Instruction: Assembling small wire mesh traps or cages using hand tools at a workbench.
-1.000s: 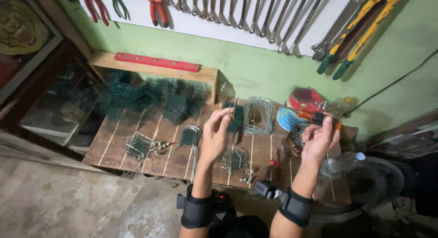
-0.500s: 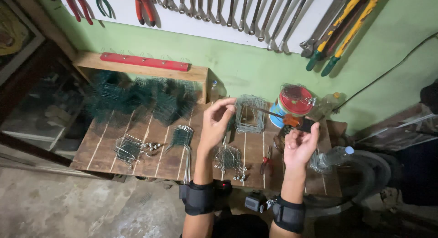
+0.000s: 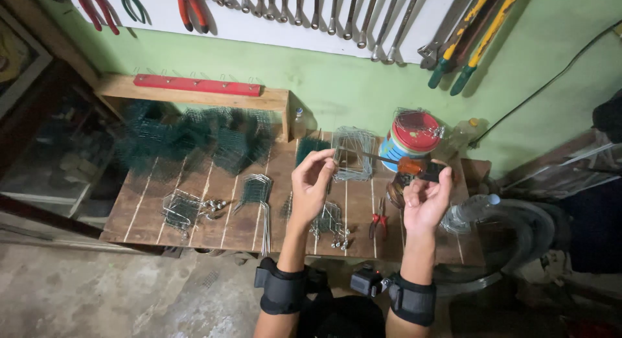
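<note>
My right hand (image 3: 424,198) grips a screwdriver (image 3: 409,164) by its orange handle, held above the wooden bench (image 3: 194,211). Its thin metal shaft points left, roughly level. My left hand (image 3: 313,182) is raised beside it, thumb and fingers pinched together at the shaft's tip. I cannot tell whether something small sits between those fingers. Both wrists wear black bands. Behind the shaft lies a bent piece of grey wire mesh (image 3: 353,150).
A pile of green wire mesh (image 3: 188,140) fills the bench's back left. Wire bundles (image 3: 183,208) and red-handled pliers (image 3: 379,222) lie near the front. A red-lidded tin (image 3: 411,136) and a plastic bottle (image 3: 470,208) stand at the right. Wrenches and pliers (image 3: 311,11) hang on the wall.
My hands have come closer together and risen. The screwdriver now lies level between them, with my left fingers pinched at its tip. The view has shifted slightly.
</note>
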